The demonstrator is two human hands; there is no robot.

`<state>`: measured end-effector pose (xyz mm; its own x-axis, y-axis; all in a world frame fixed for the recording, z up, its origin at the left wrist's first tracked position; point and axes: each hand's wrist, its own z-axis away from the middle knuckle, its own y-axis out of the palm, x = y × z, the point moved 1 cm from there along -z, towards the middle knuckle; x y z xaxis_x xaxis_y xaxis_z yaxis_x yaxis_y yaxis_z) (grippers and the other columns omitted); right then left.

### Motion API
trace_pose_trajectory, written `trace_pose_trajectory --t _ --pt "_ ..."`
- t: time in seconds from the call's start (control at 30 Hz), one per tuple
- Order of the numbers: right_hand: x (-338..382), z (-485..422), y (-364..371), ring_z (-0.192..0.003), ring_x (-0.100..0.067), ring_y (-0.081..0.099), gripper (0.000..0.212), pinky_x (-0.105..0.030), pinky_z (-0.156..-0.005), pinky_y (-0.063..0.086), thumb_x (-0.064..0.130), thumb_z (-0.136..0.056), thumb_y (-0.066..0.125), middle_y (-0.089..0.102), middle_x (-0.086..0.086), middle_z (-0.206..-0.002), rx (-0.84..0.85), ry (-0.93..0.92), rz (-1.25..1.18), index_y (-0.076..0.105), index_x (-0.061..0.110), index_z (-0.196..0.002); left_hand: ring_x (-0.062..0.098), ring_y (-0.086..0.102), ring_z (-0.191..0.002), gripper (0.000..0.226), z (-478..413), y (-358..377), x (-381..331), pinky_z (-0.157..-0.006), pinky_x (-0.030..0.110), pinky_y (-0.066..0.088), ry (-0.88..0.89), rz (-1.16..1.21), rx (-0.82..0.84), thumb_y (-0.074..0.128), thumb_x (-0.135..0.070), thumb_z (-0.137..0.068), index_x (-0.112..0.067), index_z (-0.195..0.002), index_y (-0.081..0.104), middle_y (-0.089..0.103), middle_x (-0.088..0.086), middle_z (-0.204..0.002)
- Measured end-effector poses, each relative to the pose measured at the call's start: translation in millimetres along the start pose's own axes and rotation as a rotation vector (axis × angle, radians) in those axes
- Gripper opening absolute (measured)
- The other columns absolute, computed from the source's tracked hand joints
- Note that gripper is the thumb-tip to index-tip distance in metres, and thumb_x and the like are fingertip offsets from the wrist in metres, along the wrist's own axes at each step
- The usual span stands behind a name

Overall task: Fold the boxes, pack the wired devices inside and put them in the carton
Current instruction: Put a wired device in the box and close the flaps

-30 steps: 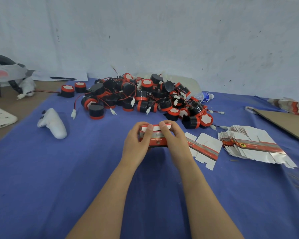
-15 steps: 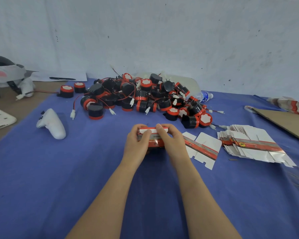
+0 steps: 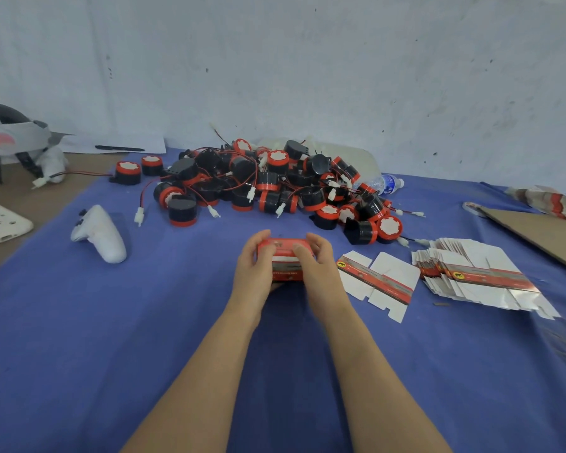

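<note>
Head camera, looking down the table: in the centre of the frame both hands are clamped on one small red and white box (image 3: 284,261), the left hand (image 3: 254,268) curled round its left end and the right hand (image 3: 322,271) round its right end, thumbs lying across the face that is turned to the camera. The box is held just above the blue cloth (image 3: 111,338); whether its underside touches the cloth cannot be told. Above the hands, at upper centre, lies a tangled pile of black and red wired devices (image 3: 275,184), with a water bottle (image 3: 384,184) at its right edge. Just right of the right hand a single flat box blank (image 3: 378,282) lies on the cloth, and further right a fanned stack of flat blanks (image 3: 477,276). A brown cardboard sheet (image 3: 543,233) enters from the right edge. At left a white controller (image 3: 100,233) rests on the cloth, and a headset (image 3: 10,132) sits at upper left.
</note>
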<state>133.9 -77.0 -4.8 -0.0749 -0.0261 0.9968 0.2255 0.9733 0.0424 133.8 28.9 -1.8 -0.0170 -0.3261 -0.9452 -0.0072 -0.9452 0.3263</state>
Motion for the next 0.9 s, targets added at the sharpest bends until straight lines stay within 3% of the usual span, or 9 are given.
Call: trace_pose_trajectory --t 0.07,0.1,0.17,0.33,0.47,0.6,0.7,0.77,0.9 --pt "-0.6 0.2 0.6 -0.109 -0.011 0.055 0.043 -0.024 -0.085 0.047 0.028 -0.100 0.045 0.051 0.008 -0.122 0.057 0.074 -0.032 0.033 0.030 -0.141 0.019 0.063 -0.108 0.046 -1.9 -3.2 2.3 -0.088 0.037 0.055 0.043 0.028 -0.004 0.051 -0.016 -0.096 -0.043 -0.133 0.043 0.052 -0.002 -0.132" --pt "-0.7 -0.1 -0.6 -0.108 -0.011 0.057 0.041 -0.027 -0.086 0.049 0.026 -0.101 0.044 0.055 0.007 -0.122 0.091 0.093 -0.070 0.037 0.025 -0.141 0.020 0.062 -0.111 0.055 -3.4 -5.4 3.2 -0.091 0.039 0.054 0.046 0.055 0.010 0.053 -0.013 -0.095 -0.044 -0.137 0.038 0.050 -0.001 -0.136" --pt "0.0 -1.2 -6.8 -0.094 -0.006 0.065 0.030 -0.024 -0.077 0.055 0.019 -0.102 0.043 0.068 0.008 -0.107 0.133 0.089 -0.153 0.053 0.023 -0.130 0.022 0.060 -0.114 0.062 -4.7 -6.5 4.7 -0.091 0.038 0.054 0.049 0.075 0.075 0.056 -0.009 -0.093 -0.045 -0.139 0.034 0.049 0.002 -0.139" --pt "-1.4 -1.7 -14.1 -0.093 -0.011 0.066 0.027 -0.028 -0.077 0.057 0.016 -0.100 0.047 0.072 0.005 -0.098 0.083 0.124 -0.263 0.060 0.024 -0.122 0.016 0.054 -0.122 0.061 -1.9 -3.3 8.6 -0.102 0.036 0.047 0.072 -0.079 0.202 0.051 -0.010 -0.097 -0.053 -0.133 0.028 0.048 0.000 -0.139" --pt "0.1 -1.3 -10.4 -0.100 -0.011 0.065 0.032 -0.026 -0.076 0.055 0.031 -0.099 0.049 0.066 0.003 -0.112 0.086 0.123 -0.155 0.051 0.031 -0.132 0.017 0.060 -0.114 0.055 -5.1 -5.2 4.4 -0.090 0.032 0.053 0.101 -0.063 0.145 0.046 -0.012 -0.098 -0.048 -0.138 0.034 0.050 -0.002 -0.135" --pt "15.6 6.9 -21.6 -0.104 -0.017 0.064 0.039 -0.029 -0.079 0.057 0.030 -0.100 0.048 0.064 -0.001 -0.116 0.018 0.069 -0.070 0.046 0.028 -0.139 0.018 0.057 -0.116 0.046 6.5 12.4 -9.1 -0.088 0.031 0.054 0.161 -0.169 0.120 0.051 -0.034 -0.097 -0.052 -0.135 0.032 0.044 -0.006 -0.136" --pt "45.8 29.2 -56.1 -0.101 -0.016 0.065 0.037 -0.030 -0.082 0.056 0.033 -0.101 0.043 0.065 -0.003 -0.115 -0.090 -0.001 -0.079 0.048 0.027 -0.137 0.017 0.058 -0.115 0.046 20.1 53.7 -26.1 -0.085 0.028 0.056 0.255 -0.191 0.218 0.047 -0.028 -0.099 -0.043 -0.141 0.033 0.046 -0.002 -0.139" --pt "76.9 55.0 -99.1 -0.091 -0.014 0.067 0.034 -0.027 -0.073 0.057 0.038 -0.102 0.038 0.068 -0.005 -0.108 -0.231 -0.073 -0.043 0.055 0.024 -0.127 0.018 0.059 -0.112 0.045 37.0 104.7 -36.8 -0.085 0.033 0.057 0.280 -0.156 0.337 0.044 -0.023 -0.101 -0.035 -0.144 0.034 0.048 0.001 -0.138" --pt "143.3 136.8 -214.5 -0.057 -0.013 0.058 0.032 -0.028 -0.057 0.049 0.042 -0.101 0.037 0.063 0.000 -0.076 -0.737 -0.183 0.158 0.059 0.025 -0.083 0.021 0.062 -0.107 0.042 114.5 247.1 -42.5 -0.082 0.039 0.058 0.172 -0.074 0.656 0.039 -0.029 -0.103 -0.029 -0.145 0.034 0.053 0.004 -0.132"
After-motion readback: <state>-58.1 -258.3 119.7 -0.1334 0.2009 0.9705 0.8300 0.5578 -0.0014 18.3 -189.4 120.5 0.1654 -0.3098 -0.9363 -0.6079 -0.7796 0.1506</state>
